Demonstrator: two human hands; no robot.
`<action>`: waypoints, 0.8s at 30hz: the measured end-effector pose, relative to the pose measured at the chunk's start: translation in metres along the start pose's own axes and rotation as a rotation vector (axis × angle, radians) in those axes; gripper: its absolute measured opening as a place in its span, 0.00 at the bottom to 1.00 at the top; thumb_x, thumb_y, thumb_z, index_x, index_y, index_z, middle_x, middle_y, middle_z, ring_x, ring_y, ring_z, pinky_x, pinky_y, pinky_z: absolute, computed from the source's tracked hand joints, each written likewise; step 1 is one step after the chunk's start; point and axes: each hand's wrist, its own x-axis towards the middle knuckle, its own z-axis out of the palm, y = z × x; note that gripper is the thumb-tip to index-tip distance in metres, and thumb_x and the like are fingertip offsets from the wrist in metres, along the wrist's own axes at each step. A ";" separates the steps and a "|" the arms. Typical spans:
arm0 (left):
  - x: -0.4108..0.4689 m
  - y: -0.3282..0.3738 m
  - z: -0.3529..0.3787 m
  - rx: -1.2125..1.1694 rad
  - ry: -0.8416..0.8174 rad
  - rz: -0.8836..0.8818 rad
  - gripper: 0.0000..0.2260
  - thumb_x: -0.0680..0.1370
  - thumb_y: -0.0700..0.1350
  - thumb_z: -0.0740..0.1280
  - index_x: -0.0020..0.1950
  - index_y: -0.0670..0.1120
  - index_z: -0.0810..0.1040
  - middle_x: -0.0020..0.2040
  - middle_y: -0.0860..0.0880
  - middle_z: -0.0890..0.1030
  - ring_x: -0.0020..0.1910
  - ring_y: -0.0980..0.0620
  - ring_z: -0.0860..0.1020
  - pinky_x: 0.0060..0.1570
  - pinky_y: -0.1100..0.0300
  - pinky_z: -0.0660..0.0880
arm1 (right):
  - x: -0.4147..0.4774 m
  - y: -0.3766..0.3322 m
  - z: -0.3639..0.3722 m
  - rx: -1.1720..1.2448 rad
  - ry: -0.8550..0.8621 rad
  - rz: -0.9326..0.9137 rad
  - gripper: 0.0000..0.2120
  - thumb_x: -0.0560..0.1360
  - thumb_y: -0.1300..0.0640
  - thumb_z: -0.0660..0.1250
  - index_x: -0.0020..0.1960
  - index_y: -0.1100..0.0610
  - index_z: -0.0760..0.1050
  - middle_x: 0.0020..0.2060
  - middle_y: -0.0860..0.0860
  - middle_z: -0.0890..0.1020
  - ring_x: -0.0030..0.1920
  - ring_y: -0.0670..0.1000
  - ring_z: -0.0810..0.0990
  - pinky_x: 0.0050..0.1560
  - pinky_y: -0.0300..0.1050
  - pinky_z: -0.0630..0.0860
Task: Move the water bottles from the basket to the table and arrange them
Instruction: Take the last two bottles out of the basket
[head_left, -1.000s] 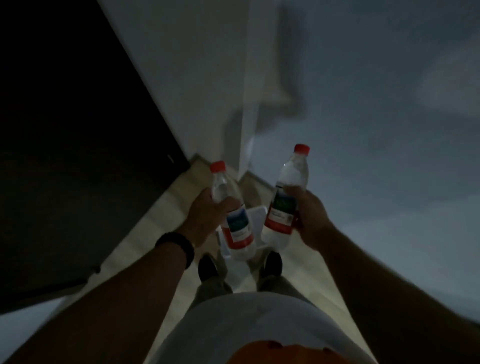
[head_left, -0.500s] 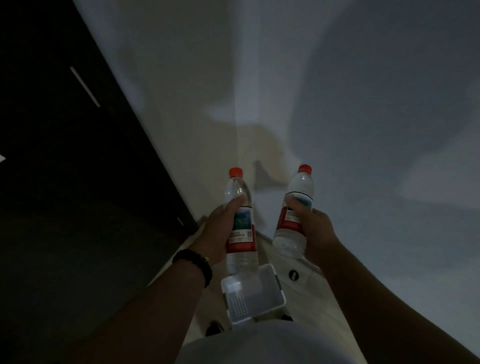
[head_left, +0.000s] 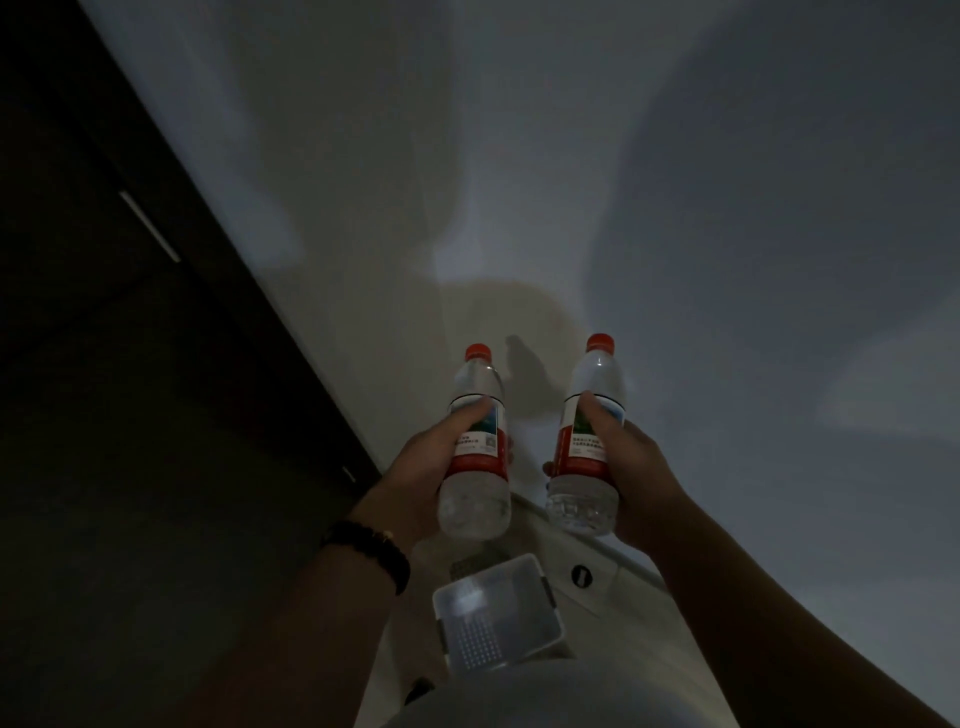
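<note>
The left hand (head_left: 431, 467) and right hand (head_left: 628, 467) are each gripping a water bottle (head_left: 475, 452) (head_left: 587, 441), caps pointing up and away, side by side but apart, above the white basket (head_left: 540, 592) near the wall (head_left: 571, 208).

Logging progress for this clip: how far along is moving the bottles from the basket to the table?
Done: the basket on the floor looks empty. In hand: the left hand grips one red-capped bottle and the right hand grips another bottle, both upright in the air. Left: setting them down and arranging them; no table or placed bottles are clearly visible in this dim view.
</note>
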 end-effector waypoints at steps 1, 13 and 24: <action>-0.002 0.000 0.006 -0.027 -0.017 -0.006 0.24 0.74 0.53 0.76 0.63 0.40 0.79 0.50 0.39 0.82 0.41 0.45 0.82 0.42 0.52 0.82 | -0.002 -0.002 -0.004 -0.018 -0.005 -0.010 0.18 0.79 0.46 0.70 0.62 0.57 0.74 0.44 0.60 0.84 0.42 0.62 0.86 0.40 0.55 0.83; -0.006 -0.017 0.049 0.220 0.014 0.059 0.26 0.75 0.57 0.75 0.63 0.39 0.79 0.44 0.39 0.84 0.39 0.42 0.83 0.47 0.46 0.80 | -0.039 -0.020 -0.059 -0.187 0.090 -0.134 0.14 0.78 0.46 0.70 0.58 0.55 0.76 0.42 0.58 0.86 0.43 0.60 0.87 0.51 0.62 0.84; -0.053 -0.038 0.082 0.549 -0.211 0.072 0.22 0.75 0.58 0.75 0.57 0.41 0.81 0.42 0.38 0.85 0.38 0.41 0.83 0.49 0.44 0.81 | -0.135 0.026 -0.075 -0.006 0.384 -0.228 0.15 0.78 0.45 0.71 0.56 0.56 0.77 0.43 0.58 0.85 0.41 0.58 0.86 0.43 0.53 0.85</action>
